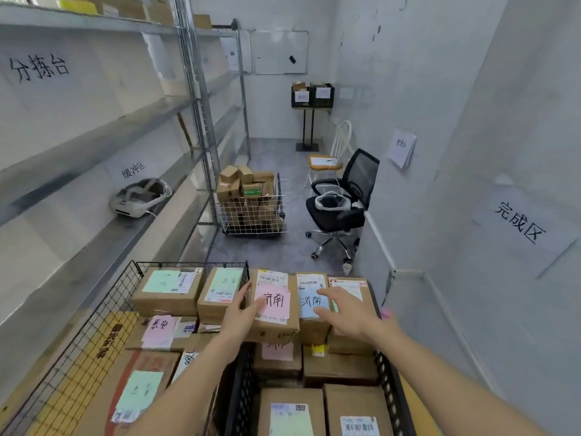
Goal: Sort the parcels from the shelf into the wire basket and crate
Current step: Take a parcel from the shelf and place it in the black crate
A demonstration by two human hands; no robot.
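The left hand (243, 305) grips the left edge of a pink-labelled parcel (273, 305) standing atop the black crate (388, 382); the right hand (344, 309) rests, fingers spread, on the blue-labelled parcel (312, 302) touching it. The wire basket (94, 328) adjoins left, beside the shelf (94, 127). Open floor (283, 250) lies beyond.

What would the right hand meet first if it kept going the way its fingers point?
Most likely the blue-label parcel: the right hand hovers open with fingertips over its label. Depth is unclear; it may already touch.
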